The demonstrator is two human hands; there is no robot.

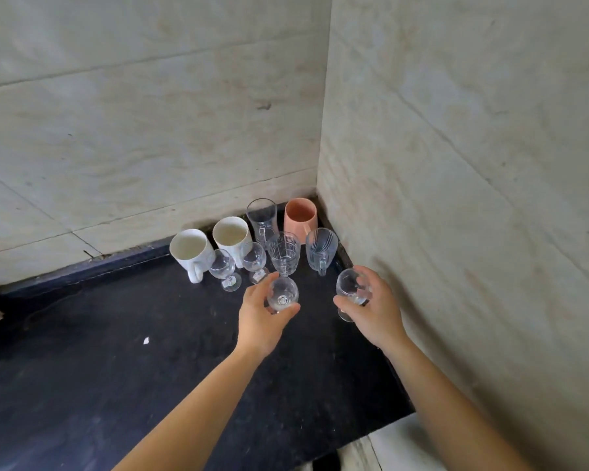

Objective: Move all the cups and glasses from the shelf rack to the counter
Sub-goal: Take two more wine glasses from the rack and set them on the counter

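My left hand (261, 317) grips a small clear stemmed glass (283, 294) just above the black counter (116, 368). My right hand (374, 307) holds a second stemmed glass (349, 287), tilted, near the right wall. Behind them, in the counter's corner, stand two white mugs (187, 249) (230, 234), a pink cup (300, 215), a tall clear mug (261, 215), a cut-pattern glass (284, 251), a striped glass mug (321, 248) and two small stemmed glasses (222, 266) (254, 260). The shelf rack is out of view.
Tiled walls (150, 113) close the counter at the back and the right. A small white scrap (146, 340) lies on the counter to the left of my arms. The counter's front edge (388, 423) runs at lower right, with pale floor below.
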